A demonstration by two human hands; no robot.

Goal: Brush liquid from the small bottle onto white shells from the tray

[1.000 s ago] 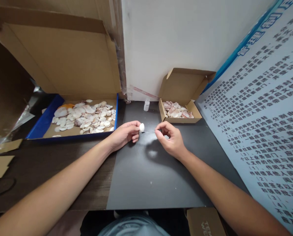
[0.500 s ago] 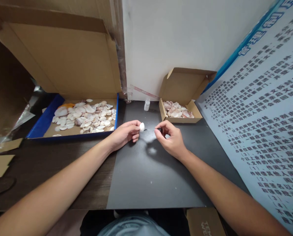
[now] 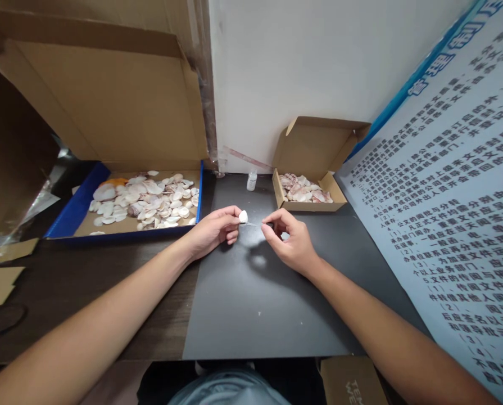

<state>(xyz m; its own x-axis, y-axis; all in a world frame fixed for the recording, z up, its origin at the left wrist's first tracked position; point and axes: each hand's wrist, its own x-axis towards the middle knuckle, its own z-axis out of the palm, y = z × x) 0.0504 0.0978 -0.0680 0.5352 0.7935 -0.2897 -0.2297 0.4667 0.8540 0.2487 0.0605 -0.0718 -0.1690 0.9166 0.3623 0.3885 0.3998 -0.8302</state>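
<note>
A small white seashell (image 3: pixel 243 217) is pinched between the thumb and fingers of my left hand (image 3: pixel 215 230), raised over the dark grey mat (image 3: pixel 243 315). Opposite it, my right hand (image 3: pixel 291 239) grips a thin brush-like applicator (image 3: pixel 252 224) by its dark end, mostly hidden in the fingers. The applicator's slim pale shaft points left, its tip at or very near the shell's lower edge; whether they touch I cannot tell. Beyond both hands a small clear bottle (image 3: pixel 252 181) with a label stands upright on the mat.
An open blue-edged box (image 3: pixel 76 211) at left contains many pale shells (image 3: pixel 150 197). At the back right, a smaller open cardboard box (image 3: pixel 314 207) holds more shells (image 3: pixel 304 189). A white wall (image 3: pixel 251 84) rises behind, and a printed panel (image 3: pixel 457 185) leans along the right.
My right hand has moved slightly left, bringing the applicator closer to the shell. The shell has turned a little in my left hand, which otherwise stays in place.
</note>
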